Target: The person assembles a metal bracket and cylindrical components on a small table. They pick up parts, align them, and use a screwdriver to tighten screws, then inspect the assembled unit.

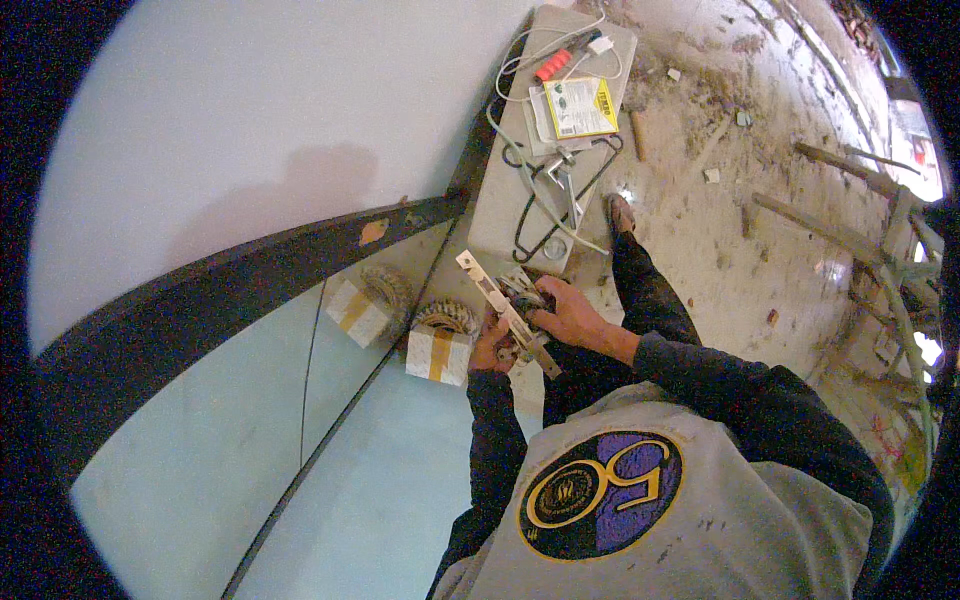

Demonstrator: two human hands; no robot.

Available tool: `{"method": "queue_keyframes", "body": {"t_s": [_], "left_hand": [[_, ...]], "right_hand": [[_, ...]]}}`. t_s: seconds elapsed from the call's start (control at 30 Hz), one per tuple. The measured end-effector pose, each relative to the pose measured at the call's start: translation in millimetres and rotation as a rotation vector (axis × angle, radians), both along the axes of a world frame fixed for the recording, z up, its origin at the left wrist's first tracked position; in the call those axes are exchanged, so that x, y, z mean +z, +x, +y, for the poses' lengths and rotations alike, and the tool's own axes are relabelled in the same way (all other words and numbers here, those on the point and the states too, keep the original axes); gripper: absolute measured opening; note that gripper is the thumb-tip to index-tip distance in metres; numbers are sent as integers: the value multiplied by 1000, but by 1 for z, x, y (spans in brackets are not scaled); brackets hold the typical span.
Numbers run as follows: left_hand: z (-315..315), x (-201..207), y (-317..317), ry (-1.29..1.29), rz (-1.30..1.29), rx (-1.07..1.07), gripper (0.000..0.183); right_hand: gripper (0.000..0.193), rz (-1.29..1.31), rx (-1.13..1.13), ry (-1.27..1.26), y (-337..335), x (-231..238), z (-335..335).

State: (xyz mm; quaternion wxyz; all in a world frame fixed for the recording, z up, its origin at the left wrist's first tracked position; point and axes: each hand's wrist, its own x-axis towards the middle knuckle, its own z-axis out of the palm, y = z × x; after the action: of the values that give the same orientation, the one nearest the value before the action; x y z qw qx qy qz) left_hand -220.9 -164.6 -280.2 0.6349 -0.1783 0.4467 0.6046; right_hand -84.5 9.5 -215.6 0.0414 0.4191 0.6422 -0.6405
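Note:
In front of my body I hold what looks like a mortise door lock, with a long pale metal faceplate (487, 281) that has a hole near its end. It slants from upper left to lower right. My left hand (490, 347) is closed around its near-left side. My right hand (576, 318) grips the mechanism on the other side, fingers curled over it. The fingertips are partly hidden behind the metal parts. Close to my left hand sits a white box (438, 355) with brown tape, and a ribbed coil (446, 316) lies behind it.
A narrow ledge (497, 215) ahead carries a yellow-and-white package (582, 107), a red-handled tool (553, 66), pale cable, a bent black rod and metal door-handle-like parts (566, 185). A dark frame (270, 255) and bluish panel (200, 410) run left. Wooden poles (825, 228) and debris lie right.

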Motion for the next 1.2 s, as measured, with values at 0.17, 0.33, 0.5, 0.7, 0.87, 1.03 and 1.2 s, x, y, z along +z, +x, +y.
{"method": "queue_keyframes", "body": {"t_s": [0.17,0.33,0.5,0.7,0.87,1.03,1.2], "left_hand": [[5,17,10,-15,5,32,59],[11,35,20,-212,81,11,48],[13,35,26,14,34,89,51],[-14,-13,32,194,82,64,51],[-22,-36,47,175,-11,91,58],[0,43,57,267,-28,185,65],[16,110,64,345,-40,274,73]], "right_hand": [[52,-36,59,171,4,17,5],[43,13,75,142,12,36,13],[42,29,153,189,9,66,24],[44,75,236,421,12,94,20],[45,-32,356,436,14,115,5],[58,-69,601,546,12,152,4],[49,-25,633,289,15,182,8]]}}
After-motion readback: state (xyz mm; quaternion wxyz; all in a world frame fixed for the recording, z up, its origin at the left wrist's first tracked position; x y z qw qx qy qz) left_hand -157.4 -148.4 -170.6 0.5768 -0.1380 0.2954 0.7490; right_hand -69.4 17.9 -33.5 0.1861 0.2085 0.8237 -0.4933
